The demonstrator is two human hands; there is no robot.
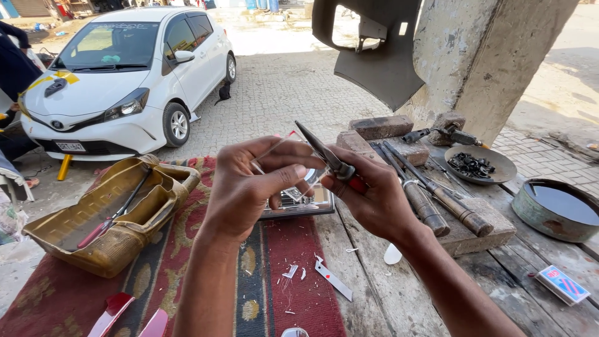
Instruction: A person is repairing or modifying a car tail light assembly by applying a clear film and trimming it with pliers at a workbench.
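Between your two raised hands, above the wooden workbench [399,293], you are holding a thin clear plastic strip [274,148] and a pair of pliers [327,156]. Your left hand [249,187] is curling closed around the strip, thumb pressing across the fingers, so the strip is running on a slant from the fingers up and to the right, its upper end pointing toward the plier tips. Your right hand [374,200] is wrapping shut around the red-handled end of the pliers; the long axis of the tool is lying diagonally, nose up and to the left, handle down and to the right. The plier nose is sitting just beside the strip's upper end, crossing it; whether the nose is actually pinching the strip cannot be told from this view. The left hand is nearer to the strip and is carrying it; the right is reaching it only through the tool. Directly below and behind the hands, a lamp unit with a clear lens [299,201] is lying on the patterned red cloth [293,281], with pale plastic shavings and a small blade [332,279] scattered near it. To your right, several worn hand tools [437,196] are resting on a wooden block, well apart from the work.
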